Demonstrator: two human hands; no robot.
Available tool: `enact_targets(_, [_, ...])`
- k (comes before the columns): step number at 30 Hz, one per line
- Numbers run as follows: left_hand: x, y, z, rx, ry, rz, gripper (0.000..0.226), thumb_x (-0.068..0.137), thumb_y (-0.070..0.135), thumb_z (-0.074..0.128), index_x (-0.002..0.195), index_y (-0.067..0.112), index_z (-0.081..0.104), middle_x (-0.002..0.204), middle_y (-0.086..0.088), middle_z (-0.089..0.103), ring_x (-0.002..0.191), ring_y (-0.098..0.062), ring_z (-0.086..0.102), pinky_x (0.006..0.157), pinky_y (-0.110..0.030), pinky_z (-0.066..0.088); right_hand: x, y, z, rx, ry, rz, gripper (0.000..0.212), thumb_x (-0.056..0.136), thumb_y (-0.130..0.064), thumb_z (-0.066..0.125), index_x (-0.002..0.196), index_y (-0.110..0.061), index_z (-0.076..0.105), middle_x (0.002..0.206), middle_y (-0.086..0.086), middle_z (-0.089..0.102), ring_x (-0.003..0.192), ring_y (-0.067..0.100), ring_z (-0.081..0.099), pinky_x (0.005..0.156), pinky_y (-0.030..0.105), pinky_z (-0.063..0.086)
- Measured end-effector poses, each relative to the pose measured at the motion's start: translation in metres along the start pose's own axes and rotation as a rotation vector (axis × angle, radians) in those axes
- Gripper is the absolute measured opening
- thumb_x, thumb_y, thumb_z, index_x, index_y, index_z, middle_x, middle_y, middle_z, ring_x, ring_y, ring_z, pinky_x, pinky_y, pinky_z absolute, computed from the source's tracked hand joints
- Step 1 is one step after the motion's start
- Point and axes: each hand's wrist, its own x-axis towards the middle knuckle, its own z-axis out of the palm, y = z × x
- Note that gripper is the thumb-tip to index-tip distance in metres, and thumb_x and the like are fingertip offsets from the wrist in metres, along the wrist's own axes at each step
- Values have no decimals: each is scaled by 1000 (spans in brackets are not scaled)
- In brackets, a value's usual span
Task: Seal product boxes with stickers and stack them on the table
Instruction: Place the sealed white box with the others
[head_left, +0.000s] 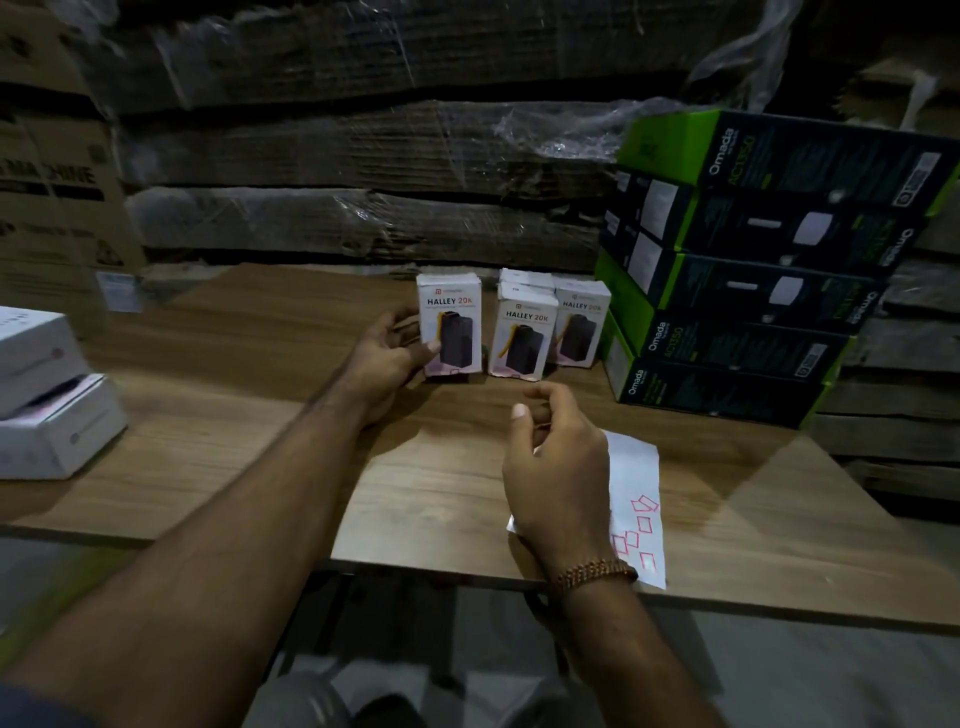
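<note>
Three white "HALLEY 20K" product boxes stand upright on the wooden table (208, 415). My left hand (387, 358) grips the leftmost box (451, 325) by its left side, thumb on the front. Two more boxes (523, 338) (581, 325) stand to its right, with another white box behind them. My right hand (556, 467) hovers over a white sticker sheet (636, 499) with red square stickers, thumb and fingers curled together; whether a sticker is pinched between them cannot be told.
A stack of green and black "Omada" boxes (753, 291) rises at the right of the table. White boxes (47, 405) are piled at the left edge. Plastic-wrapped cardboard cartons (337, 156) form a wall behind the table.
</note>
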Motion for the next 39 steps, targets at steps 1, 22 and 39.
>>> enact_targets(1, [0, -1, 0, -1, -1, 4, 62, 95, -5, 72, 148, 22, 54, 133, -1, 72, 121, -20, 70, 85, -34, 63, 0, -1, -1, 0, 6, 3, 20, 105, -29, 58, 124, -25, 64, 100, -10, 70, 93, 10, 65, 79, 43, 61])
enact_targets(22, [8, -7, 5, 57, 27, 99, 60, 96, -6, 69, 149, 15, 52, 134, -4, 70, 115, -9, 70, 89, -30, 64, 106, 20, 22, 216, -105, 620, 15, 96, -30, 64, 89, -19, 72, 92, 6, 77, 85, 26, 72, 85, 45, 63])
enact_targets(39, [2, -4, 5, 66, 33, 109, 71, 92, 1, 78, 155, 20, 51, 140, -4, 69, 125, -14, 67, 103, -46, 60, 75, -2, -23, 41, -512, 399, 52, 106, -64, 42, 110, -18, 67, 113, 8, 73, 108, 25, 69, 99, 49, 55])
